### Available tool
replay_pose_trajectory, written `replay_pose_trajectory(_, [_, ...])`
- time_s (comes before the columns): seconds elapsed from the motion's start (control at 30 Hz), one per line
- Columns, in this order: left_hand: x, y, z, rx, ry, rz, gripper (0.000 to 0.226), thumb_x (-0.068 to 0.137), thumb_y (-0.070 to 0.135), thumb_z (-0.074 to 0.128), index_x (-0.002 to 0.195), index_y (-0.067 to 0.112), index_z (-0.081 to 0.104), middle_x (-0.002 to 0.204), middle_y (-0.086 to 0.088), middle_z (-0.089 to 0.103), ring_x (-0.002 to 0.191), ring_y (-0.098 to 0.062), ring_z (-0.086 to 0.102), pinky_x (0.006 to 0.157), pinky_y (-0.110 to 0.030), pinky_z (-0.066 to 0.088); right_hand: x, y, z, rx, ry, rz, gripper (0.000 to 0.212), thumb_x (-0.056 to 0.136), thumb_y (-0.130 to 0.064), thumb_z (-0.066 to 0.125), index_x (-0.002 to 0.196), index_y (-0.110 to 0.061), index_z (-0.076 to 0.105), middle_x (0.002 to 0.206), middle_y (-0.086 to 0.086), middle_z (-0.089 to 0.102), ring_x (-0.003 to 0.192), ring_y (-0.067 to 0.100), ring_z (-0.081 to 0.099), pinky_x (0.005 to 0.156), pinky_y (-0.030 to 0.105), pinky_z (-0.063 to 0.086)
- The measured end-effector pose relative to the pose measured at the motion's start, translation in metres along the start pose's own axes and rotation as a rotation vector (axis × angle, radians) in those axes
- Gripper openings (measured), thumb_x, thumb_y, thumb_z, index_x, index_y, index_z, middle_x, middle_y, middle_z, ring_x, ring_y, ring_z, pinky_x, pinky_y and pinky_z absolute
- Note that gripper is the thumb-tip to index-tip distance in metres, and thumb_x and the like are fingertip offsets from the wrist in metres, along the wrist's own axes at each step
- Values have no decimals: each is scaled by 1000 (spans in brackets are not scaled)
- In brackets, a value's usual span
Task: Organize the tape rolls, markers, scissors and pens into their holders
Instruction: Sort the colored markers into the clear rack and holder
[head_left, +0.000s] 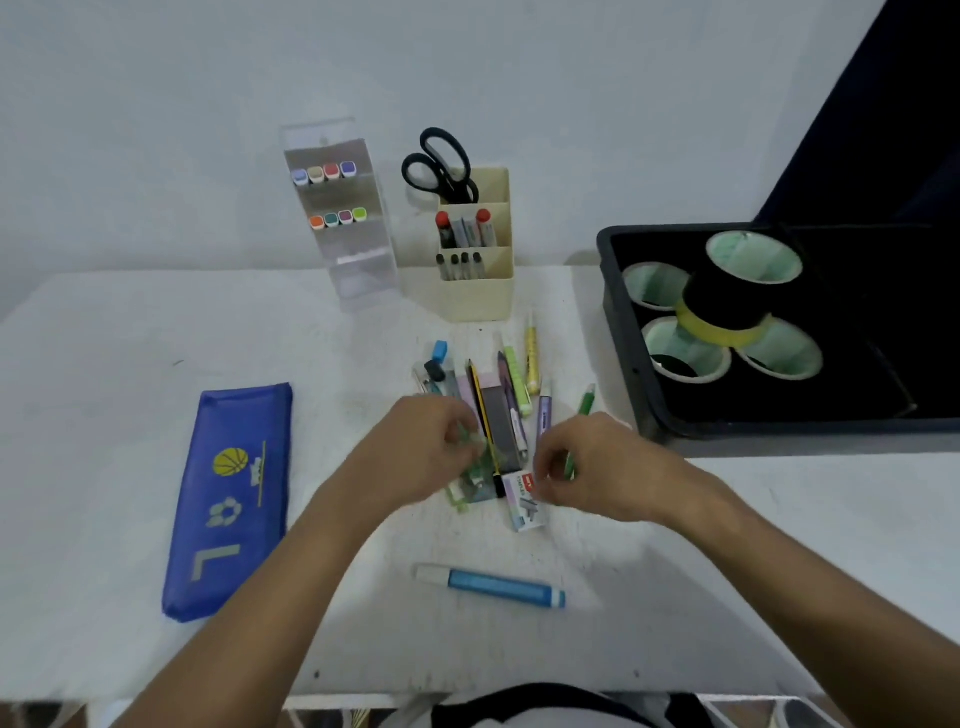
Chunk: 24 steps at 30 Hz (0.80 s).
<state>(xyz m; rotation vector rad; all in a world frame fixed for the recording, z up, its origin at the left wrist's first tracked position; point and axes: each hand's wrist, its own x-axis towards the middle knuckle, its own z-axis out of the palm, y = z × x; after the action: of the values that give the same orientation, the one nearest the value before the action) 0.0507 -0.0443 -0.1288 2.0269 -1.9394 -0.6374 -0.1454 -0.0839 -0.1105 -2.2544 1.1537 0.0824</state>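
Reaching over the white table (130, 338), the left hand (431, 441) pinched a green pen (475, 457) in the loose pile of pens and markers (511, 384) in front of the cream compartmented holder (480, 296); the right hand (587, 462), curled, touched a small staples box (522, 501) beside it. Black-handled scissors (439, 166) stood in that holder.

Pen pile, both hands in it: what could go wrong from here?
1. The left hand and right hand work the same tight pile; lifting one pen may drag neighbours along.
2. The green pen lies near the table edge beside the black bin; a nudge could roll it off.
3. The cream holder stands just behind the pile; a quick reach might tip it and its scissors.
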Motion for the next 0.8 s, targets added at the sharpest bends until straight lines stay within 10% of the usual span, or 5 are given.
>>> replay_pose_trajectory(0.17, [47, 1, 8, 43, 147, -237, 38, 86, 48, 60, 81, 10, 66, 76, -5, 64, 72, -20, 63, 65, -32, 54, -19, -12, 23, 19, -224, -69, 30, 71, -49, 77, 85, -26, 64, 86, -9, 63, 75, 8, 59, 65, 23, 50])
replay_pose_trajectory(0.8, [59, -1, 3, -319, 131, -333, 33, 84, 30, 61, 62, 6, 62, 57, -7, 57, 53, -18, 57, 52, -26, 45, -16, 2, 32, 55, -256, -97, 17, 81, -32, 69, 92, -20, 73, 80, -10, 67, 67, 4, 58, 59, 18, 45])
